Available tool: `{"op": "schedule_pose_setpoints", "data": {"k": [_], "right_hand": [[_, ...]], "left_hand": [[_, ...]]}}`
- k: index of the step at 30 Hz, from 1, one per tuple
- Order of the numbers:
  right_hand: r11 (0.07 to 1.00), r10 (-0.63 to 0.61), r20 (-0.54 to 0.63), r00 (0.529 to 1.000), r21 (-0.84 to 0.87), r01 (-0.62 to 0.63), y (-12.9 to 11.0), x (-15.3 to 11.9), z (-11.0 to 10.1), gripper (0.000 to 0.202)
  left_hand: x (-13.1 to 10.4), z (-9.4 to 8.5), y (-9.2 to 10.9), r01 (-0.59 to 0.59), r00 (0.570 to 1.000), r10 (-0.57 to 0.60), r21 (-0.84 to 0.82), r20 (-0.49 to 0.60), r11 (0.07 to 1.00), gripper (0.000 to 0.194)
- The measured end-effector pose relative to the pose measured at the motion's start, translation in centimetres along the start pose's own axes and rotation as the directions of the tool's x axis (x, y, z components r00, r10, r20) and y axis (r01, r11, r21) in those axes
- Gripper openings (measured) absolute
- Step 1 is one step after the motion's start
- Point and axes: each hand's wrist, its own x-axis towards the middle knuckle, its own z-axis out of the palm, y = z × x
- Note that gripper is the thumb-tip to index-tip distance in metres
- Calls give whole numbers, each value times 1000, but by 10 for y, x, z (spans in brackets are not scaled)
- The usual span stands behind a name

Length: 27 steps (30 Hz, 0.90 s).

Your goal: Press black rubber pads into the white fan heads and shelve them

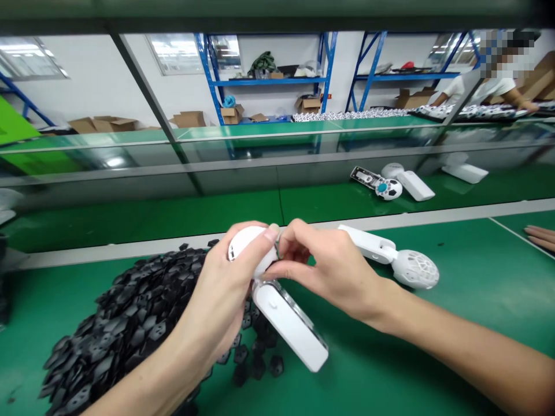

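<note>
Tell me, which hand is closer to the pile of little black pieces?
Left. The left hand sits right above the black pieces; the right hand is farther off to their right.

Factory assembly line: green workbenches, blue storage racks, cardboard boxes, piled black parts.

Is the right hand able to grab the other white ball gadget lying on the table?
Probably yes. The white gadget lies just behind the right hand on the green table, with nothing between them. But both hands are busy: the right pinches at the device that the left hand holds.
</note>
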Motion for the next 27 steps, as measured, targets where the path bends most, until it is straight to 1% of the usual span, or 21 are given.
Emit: {"op": "schedule_pose_setpoints", "data": {"k": [2, 3, 4, 5, 6, 8, 10, 11, 12, 13, 14, 15, 16, 17, 18, 19, 20, 21, 23, 25, 27], "right_hand": [[962, -150, -93, 984, -245, 123, 1, -3, 3, 38], [929, -197, -113, 974, -338, 149, 2, -4, 4, 40], [904, -221, -117, 968, -397, 159, 3, -5, 4, 42], [894, -219, -110, 969, -420, 154, 3, -4, 4, 42], [901, -194, -100, 976, -412, 137, 4, -3, 3, 42], [944, -109, -113, 988, -324, 67, 7, 3, -2, 43], [978, -10, -157, 988, -206, -23, 10, 10, -9, 40], [982, 48, -167, 985, -175, -77, 12, 13, -13, 38], [975, 109, -145, 983, -175, -134, 14, 15, -17, 41], [962, 171, -77, 982, -200, -183, 15, 16, -19, 44], [948, 226, 32, 974, -239, -212, 15, 15, -19, 45], [940, 256, 160, 953, -273, -207, 15, 14, -18, 40], [942, 252, 283, 925, -291, -168, 15, 10, -15, 31], [951, 213, 391, 896, -292, -98, 14, 7, -11, 20], [958, 149, 472, 869, -285, -9, 13, 3, -5, 12], [956, 79, 529, 845, -281, 86, 12, -1, 1, 9], [943, 18, 576, 818, -281, 177, 12, -4, 7, 10], [925, -26, 616, 787, -285, 253, 11, -7, 12, 13], [890, -70, 670, 739, -294, 350, 11, -11, 20, 17], [861, -78, 688, 721, -318, 397, 11, -12, 24, 17], [831, -71, 696, 714, -356, 429, 10, -12, 25, 17]], "left_hand": [[1, 0, 3, -28, 999, 29, -21, 15, 999, 41], [1, 0, 4, -36, 999, 37, -30, 27, 999, 40], [1, 1, 5, -39, 998, 41, -40, 41, 998, 39], [2, 2, 6, -43, 997, 46, -51, 54, 998, 38], [3, 2, 7, -49, 997, 53, -66, 62, 997, 37], [6, 2, 10, -86, 994, 93, -117, 57, 989, 35], [10, -2, 17, -179, 983, 183, -183, 8, 967, 34], [13, -5, 22, -246, 969, 242, -205, -44, 947, 33], [17, -10, 27, -328, 944, 311, -209, -110, 921, 32], [20, -15, 32, -421, 903, 390, -190, -182, 887, 31], [24, -20, 38, -510, 849, 469, -147, -244, 847, 30], [27, -26, 42, -590, 786, 545, -93, -291, 802, 29], [30, -31, 46, -659, 722, 615, -43, -316, 751, 29], [32, -36, 49, -711, 667, 672, -2, -321, 704, 31], [34, -39, 51, -746, 625, 713, 24, -317, 665, 33], [35, -41, 52, -768, 601, 737, 34, -309, 640, 35], [35, -42, 53, -773, 597, 746, 38, -296, 633, 35], [34, -42, 52, -769, 604, 745, 39, -284, 638, 35], [31, -39, 51, -730, 652, 706, 24, -276, 683, 31], [29, -35, 51, -673, 709, 645, -2, -284, 740, 27], [27, -32, 52, -635, 742, 596, -38, -307, 771, 28]]}}
